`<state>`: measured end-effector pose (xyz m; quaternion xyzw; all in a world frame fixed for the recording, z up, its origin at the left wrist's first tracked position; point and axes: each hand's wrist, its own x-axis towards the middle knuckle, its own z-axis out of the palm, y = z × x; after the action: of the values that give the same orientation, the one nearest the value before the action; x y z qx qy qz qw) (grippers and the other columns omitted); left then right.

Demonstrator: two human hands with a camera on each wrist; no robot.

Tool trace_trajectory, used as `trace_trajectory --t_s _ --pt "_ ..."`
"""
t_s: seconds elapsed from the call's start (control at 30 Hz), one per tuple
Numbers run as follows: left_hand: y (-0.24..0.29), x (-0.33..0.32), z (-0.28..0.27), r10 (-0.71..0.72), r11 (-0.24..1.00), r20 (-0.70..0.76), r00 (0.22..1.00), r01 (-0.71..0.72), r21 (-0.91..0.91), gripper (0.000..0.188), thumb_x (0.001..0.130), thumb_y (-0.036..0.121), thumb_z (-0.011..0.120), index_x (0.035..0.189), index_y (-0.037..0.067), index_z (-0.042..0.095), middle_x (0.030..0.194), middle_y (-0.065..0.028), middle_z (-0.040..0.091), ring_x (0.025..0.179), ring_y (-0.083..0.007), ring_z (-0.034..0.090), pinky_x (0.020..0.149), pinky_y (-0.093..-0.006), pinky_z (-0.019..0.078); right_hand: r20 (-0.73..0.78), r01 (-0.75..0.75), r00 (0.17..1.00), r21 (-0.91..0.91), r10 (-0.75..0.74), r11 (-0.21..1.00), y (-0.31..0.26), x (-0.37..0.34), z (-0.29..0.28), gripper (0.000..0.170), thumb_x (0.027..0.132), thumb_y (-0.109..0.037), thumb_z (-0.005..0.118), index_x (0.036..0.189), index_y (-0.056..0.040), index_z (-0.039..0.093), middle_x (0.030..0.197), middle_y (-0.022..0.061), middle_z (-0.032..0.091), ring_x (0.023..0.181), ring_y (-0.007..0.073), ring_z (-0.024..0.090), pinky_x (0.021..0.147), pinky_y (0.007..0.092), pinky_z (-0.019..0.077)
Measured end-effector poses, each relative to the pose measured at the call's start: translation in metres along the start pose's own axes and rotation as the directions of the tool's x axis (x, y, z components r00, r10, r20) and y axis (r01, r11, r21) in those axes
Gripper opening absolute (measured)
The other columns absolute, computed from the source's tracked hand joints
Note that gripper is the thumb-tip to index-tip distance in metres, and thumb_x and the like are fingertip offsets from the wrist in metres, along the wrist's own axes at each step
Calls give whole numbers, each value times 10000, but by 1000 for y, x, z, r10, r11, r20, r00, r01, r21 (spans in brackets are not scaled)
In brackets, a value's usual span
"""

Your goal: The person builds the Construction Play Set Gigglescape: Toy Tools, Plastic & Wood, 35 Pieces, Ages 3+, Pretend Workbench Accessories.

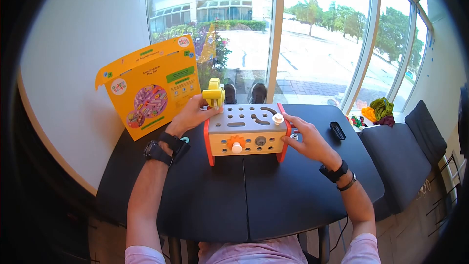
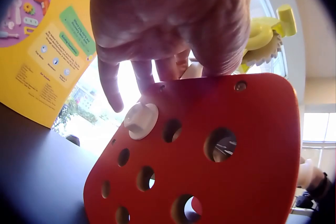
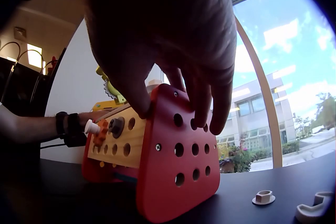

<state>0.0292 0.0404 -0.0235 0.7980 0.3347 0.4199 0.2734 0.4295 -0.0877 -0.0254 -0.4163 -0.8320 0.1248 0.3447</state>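
Note:
A toy workbench with a grey perforated top and red end panels stands on the black table. My left hand is at its back left corner. Between that thumb and fingers, a white plastic piece shows at the panel's top edge. Beside them a yellow toy saw with a serrated disc stands upright. My right hand grips the right red end panel, thumb at the front edge, fingers over the outer side. An orange gear with a white bolt and a grey screw sit in the front.
An open yellow box leans at the left by the wall. A black case lies right of the workbench. Near the right panel are a white nut and a pale curved piece. Tall windows rise behind the table.

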Motion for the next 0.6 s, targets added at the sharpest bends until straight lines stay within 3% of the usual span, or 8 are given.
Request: trace_trajectory --t_s 0.13,0.33,0.43,0.53,0.6 --pt "-3 1 -2 26 1000 10 1000 -26 2 336 1010 237 857 1275 40 800 1111 -57 827 1014 -147 737 958 -346 575 -4 52 999 -65 -52 997 5 1 0 670 1039 -228 797 1607 9 532 1463 266 689 1343 454 673 1119 466 560" --pt "0 2 -5 -12 999 39 999 13 -30 363 998 239 871 1289 36 794 1110 -64 835 1010 -136 744 952 -337 571 17 7 1000 -413 0 911 -12 7 -8 674 1010 -292 812 1579 -19 577 1317 203 761 1236 425 719 1012 509 599" --pt "6 1 -8 -76 997 62 995 77 -17 412 981 240 884 1328 39 787 1129 -94 847 1025 -144 768 971 -328 578 57 -12 997 -463 43 886 -5 18 -12 680 988 -286 829 1567 -24 590 1270 192 772 1200 423 729 987 523 604" --pt "7 3 -11 -125 992 71 990 127 -14 491 942 247 912 1368 43 779 1146 -131 855 1043 -170 799 972 -327 594 87 -84 987 -458 139 885 -2 33 -15 648 961 -240 853 1531 -24 635 1333 232 773 1231 436 725 1051 501 583" --pt "7 6 -11 -129 991 67 989 131 -24 546 910 254 932 1389 44 774 1147 -152 859 1046 -191 815 962 -331 607 88 -37 993 -415 81 909 10 44 -15 601 942 -193 857 1489 -29 670 1282 237 787 1208 437 732 1047 501 584"
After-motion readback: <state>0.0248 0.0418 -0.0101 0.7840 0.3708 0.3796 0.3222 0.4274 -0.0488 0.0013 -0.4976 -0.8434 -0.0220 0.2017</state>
